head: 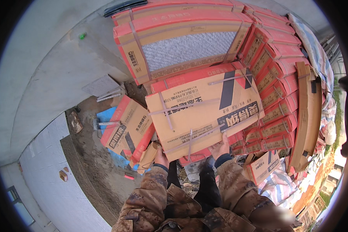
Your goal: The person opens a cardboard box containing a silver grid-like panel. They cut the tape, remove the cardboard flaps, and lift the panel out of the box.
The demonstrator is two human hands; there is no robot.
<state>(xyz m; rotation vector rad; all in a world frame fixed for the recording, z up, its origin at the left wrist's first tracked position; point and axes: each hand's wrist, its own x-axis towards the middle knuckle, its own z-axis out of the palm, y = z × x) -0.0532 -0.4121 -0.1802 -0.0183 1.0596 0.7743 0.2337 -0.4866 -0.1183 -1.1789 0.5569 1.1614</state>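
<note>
A large cardboard box of paving stone tiles (188,121), tied with plastic straps, lies tilted in front of me. At its lower left corner is my left hand (161,158), its fingers partly hidden by the box. My right hand (221,146) grips the near edge farther right, the thumb on top and the other fingers hidden underneath. Just behind stands a bigger strapped carton (188,47) with grey textured tiles showing through its opening. A smaller-looking tile box (129,129) leans at the left, beside a torn piece of cardboard (146,158).
Stacked red-edged tile cartons (278,87) rise at the right, with a long cardboard piece (301,121) against them. Loose tiles (101,85) lean on the left wall. A laid tile floor (58,174) borders bare soil (84,162). Striped sheeting (278,185) lies lower right.
</note>
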